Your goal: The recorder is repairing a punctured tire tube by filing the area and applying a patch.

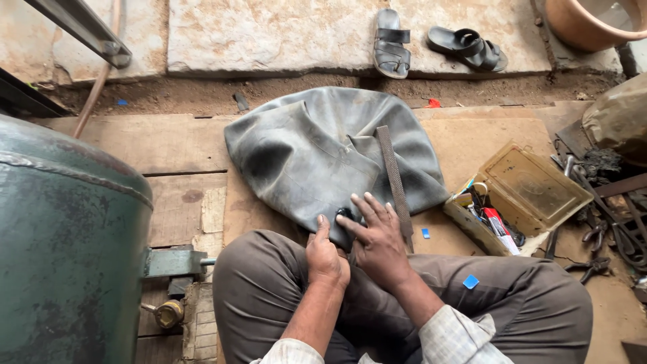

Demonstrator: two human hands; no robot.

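A deflated grey rubber inner tube point(317, 152) lies folded on the wooden floor in front of my crossed legs. My left hand point(326, 256) rests on its near edge with the thumb pressing beside a small black patch point(345, 215). My right hand point(377, 236) lies flat on the tube with fingers spread, the index fingertip at the patch. A long metal rasp point(395, 182) lies across the tube just right of my right hand.
A green metal tank point(67, 249) stands at the left. An open yellowish box point(522, 195) with tubes and small tools sits at the right, pliers point(593, 266) beyond it. Two black sandals point(431, 46) lie on the stone slab behind. Blue scraps point(470, 281) lie on my knee.
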